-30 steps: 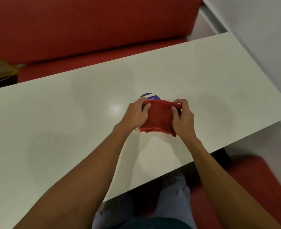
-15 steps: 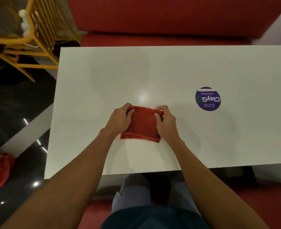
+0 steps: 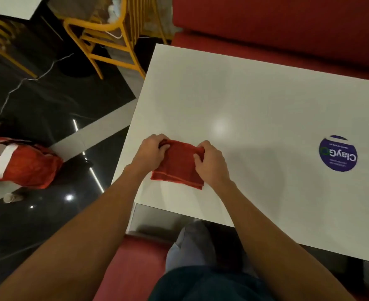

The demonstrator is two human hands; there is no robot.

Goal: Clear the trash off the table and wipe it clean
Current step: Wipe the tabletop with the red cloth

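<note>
White surface point(image 3: 255, 101), right end cut off by the frame. Folded red cloth point(image 3: 179, 168) lies near its front-left corner. Left hand point(image 3: 151, 154) and right hand point(image 3: 210, 165) pinch the cloth's far corners, fingertips hidden in the folds. Sticker point(image 3: 338, 153) small print unreadable.

Two hands, left hand point(image 3: 150, 154) and right hand point(image 3: 211, 164); one red cloth point(image 3: 179, 165); one white bench point(image 3: 255, 109); one round sticker point(image 3: 338, 153); one yellow chair point(image 3: 105, 29).

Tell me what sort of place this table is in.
Probably a fast-food or casual restaurant: a red booth seat runs behind the white table, yellow chairs stand on the dark floor, and a round purple ClayGo sticker is on the tabletop.
</note>
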